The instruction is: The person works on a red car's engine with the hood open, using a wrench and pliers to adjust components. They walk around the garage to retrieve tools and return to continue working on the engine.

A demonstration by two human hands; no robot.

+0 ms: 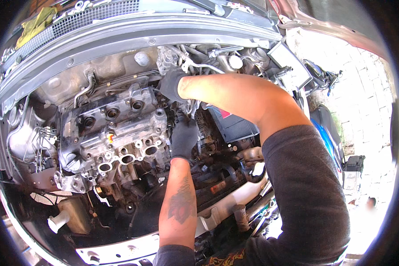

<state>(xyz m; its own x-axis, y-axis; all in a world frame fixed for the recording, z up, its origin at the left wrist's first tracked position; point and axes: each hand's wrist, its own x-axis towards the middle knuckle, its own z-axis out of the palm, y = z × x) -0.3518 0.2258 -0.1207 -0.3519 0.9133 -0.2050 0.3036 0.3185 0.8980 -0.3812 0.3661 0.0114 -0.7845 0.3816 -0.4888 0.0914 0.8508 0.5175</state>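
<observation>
Both my hands wear dark gloves and work close together at the right end of a car engine (119, 108). My left hand (184, 138) reaches up from below, its fingers closed at some hoses and fittings (193, 107) beside the engine. What they grip is too small to make out. Above it, my right hand (170, 84) comes in from the right with bent wrist and curled fingers. Its fingertips are mostly hidden, and so is whatever they hold. The black valve cover (119, 99) lies just left of both hands, with round holes along its top.
Round ports (127, 159) open along the engine's near side. Right of my hands sits a dark box-shaped part (235, 124). The front crossmember (133, 250) runs along the near edge. A yellow cloth (35, 26) lies at the far left. A black case (354, 170) stands on the paving at right.
</observation>
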